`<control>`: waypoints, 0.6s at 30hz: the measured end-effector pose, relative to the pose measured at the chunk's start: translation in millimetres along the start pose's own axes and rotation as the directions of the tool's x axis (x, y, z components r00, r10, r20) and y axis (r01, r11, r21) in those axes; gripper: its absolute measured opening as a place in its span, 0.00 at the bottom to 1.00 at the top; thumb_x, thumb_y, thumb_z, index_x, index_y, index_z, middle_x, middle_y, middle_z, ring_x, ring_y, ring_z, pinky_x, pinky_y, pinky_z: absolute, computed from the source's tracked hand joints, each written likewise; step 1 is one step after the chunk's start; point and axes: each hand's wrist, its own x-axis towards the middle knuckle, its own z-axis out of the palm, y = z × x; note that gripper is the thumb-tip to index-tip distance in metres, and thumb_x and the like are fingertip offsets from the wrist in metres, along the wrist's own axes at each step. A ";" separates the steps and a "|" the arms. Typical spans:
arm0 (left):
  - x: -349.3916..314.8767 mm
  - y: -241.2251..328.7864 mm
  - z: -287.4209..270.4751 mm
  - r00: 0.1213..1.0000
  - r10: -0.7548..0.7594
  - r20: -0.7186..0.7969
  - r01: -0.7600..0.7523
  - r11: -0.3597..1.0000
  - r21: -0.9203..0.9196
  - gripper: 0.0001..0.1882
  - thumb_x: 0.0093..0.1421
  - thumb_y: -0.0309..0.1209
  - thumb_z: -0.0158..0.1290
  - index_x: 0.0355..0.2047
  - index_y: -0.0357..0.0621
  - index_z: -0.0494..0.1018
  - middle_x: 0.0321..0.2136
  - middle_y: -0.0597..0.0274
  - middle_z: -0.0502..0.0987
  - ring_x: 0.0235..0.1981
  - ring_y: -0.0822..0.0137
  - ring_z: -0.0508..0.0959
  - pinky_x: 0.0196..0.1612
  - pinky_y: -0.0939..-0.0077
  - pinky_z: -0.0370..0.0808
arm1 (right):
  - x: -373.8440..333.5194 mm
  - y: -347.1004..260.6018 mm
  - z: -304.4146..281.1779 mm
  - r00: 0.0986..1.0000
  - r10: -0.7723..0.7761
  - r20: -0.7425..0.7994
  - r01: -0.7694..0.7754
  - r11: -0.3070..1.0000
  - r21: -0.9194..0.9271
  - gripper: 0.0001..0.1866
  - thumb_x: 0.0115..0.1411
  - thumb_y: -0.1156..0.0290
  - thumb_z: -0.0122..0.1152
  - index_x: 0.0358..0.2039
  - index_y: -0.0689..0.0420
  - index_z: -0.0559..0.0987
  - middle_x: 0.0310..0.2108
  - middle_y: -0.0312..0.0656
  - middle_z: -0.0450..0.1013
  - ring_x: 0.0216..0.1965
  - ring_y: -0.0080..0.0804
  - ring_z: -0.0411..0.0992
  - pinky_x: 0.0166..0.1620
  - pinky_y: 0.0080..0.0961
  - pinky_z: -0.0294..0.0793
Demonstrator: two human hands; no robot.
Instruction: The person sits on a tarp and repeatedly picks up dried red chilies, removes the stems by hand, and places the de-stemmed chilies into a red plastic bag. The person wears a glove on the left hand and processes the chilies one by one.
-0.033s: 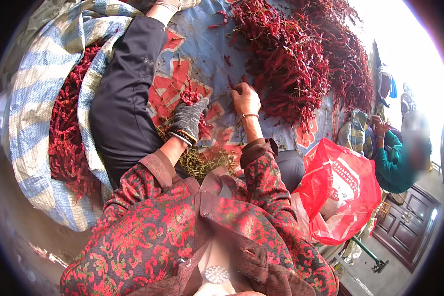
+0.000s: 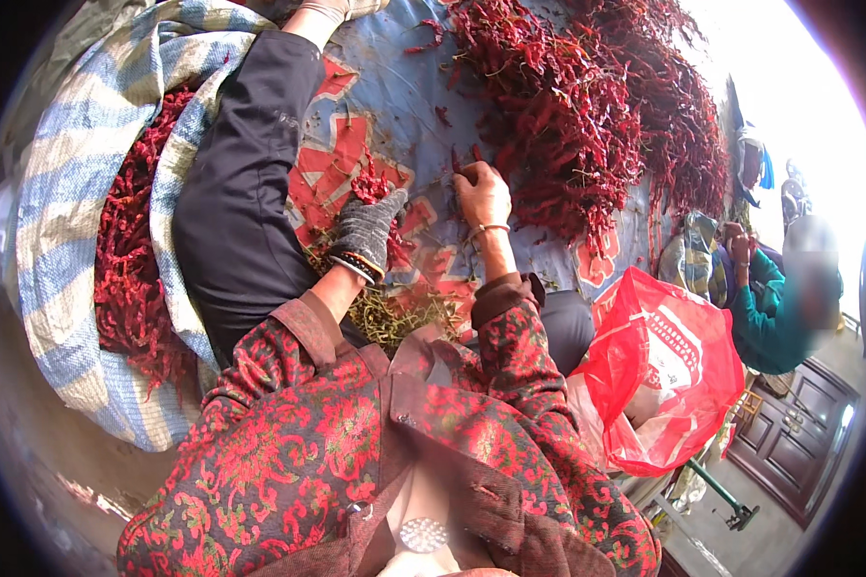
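My left hand [image 2: 373, 231], in a dark grey glove, is closed round a bunch of dried red chilies [image 2: 371, 183]. Some of them stick out past the fingers and others show beside the wrist. Just to its right, over the blue sheet, my bare right hand [image 2: 484, 197] has its fingers bent into a pinch. A dried red chili [image 2: 456, 162] juts from its fingertips. Under my wrists lies a small heap of greenish-yellow stems [image 2: 394, 317]. To the right of my right hand spreads a large pile of dried red chilies [image 2: 558, 125].
A blue-and-white woven sack [image 2: 63, 231] holding red chilies lies left of my outstretched leg [image 2: 241, 192]. A red plastic bag [image 2: 645, 385] stands by my right knee. Beyond it sits another person in a green sleeve [image 2: 765, 317]. A printed blue-and-red sheet [image 2: 380, 96] covers the ground.
My right hand has shifted very slightly to the right. My left hand keeps its place and its hold on the chilies.
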 end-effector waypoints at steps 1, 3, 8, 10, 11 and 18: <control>-2.9 2.3 1.4 0.999 -0.007 0.035 0.008 0.999 -0.042 0.13 0.51 0.36 0.62 0.30 0.40 0.73 0.24 0.70 0.73 0.23 0.73 0.68 0.29 0.72 0.69 | -3.7 5.1 -7.2 1.000 -0.022 -0.007 0.023 0.998 0.064 0.10 0.49 0.63 0.63 0.31 0.53 0.77 0.31 0.44 0.74 0.36 0.42 0.73 0.39 0.36 0.72; -13.4 13.4 8.7 0.999 0.007 0.053 -0.013 0.993 0.120 0.13 0.52 0.36 0.61 0.30 0.42 0.73 0.22 0.70 0.72 0.21 0.74 0.66 0.25 0.73 0.69 | -18.2 2.3 -25.0 1.000 -0.025 0.009 0.022 0.970 0.240 0.09 0.51 0.66 0.62 0.30 0.56 0.77 0.31 0.46 0.74 0.33 0.41 0.74 0.37 0.34 0.72; -1.0 -10.1 1.9 0.882 0.108 0.459 -0.323 0.847 0.421 0.15 0.51 0.31 0.60 0.39 0.43 0.73 0.30 0.67 0.75 0.29 0.73 0.73 0.33 0.75 0.71 | -79.4 -33.8 -22.2 0.937 -0.163 0.309 0.073 0.956 0.282 0.09 0.51 0.69 0.62 0.31 0.60 0.75 0.27 0.51 0.74 0.31 0.46 0.74 0.36 0.31 0.72; -3.3 -15.8 1.8 0.944 0.102 0.314 -0.199 0.934 0.295 0.10 0.52 0.33 0.60 0.33 0.44 0.74 0.24 0.68 0.74 0.22 0.74 0.71 0.25 0.74 0.69 | -81.8 -25.4 -24.9 0.940 -0.166 0.299 -0.014 0.854 0.519 0.08 0.54 0.68 0.60 0.32 0.59 0.77 0.28 0.48 0.75 0.29 0.39 0.75 0.36 0.29 0.72; -5.0 -13.2 1.3 0.966 0.066 0.250 -0.128 0.963 0.239 0.09 0.52 0.33 0.59 0.32 0.44 0.74 0.23 0.68 0.75 0.20 0.74 0.71 0.24 0.75 0.70 | -77.6 -12.5 -25.8 0.962 -0.120 0.246 -0.010 0.882 0.471 0.09 0.54 0.67 0.60 0.32 0.58 0.77 0.28 0.47 0.75 0.29 0.37 0.75 0.35 0.28 0.72; -20.3 6.0 15.2 0.984 -0.124 0.131 0.115 0.991 0.072 0.08 0.53 0.31 0.59 0.31 0.45 0.73 0.20 0.68 0.74 0.17 0.73 0.72 0.18 0.75 0.69 | -41.7 21.4 -20.2 0.982 0.159 0.104 -0.138 0.973 -0.186 0.20 0.49 0.53 0.64 0.35 0.55 0.75 0.35 0.47 0.74 0.39 0.46 0.72 0.41 0.38 0.72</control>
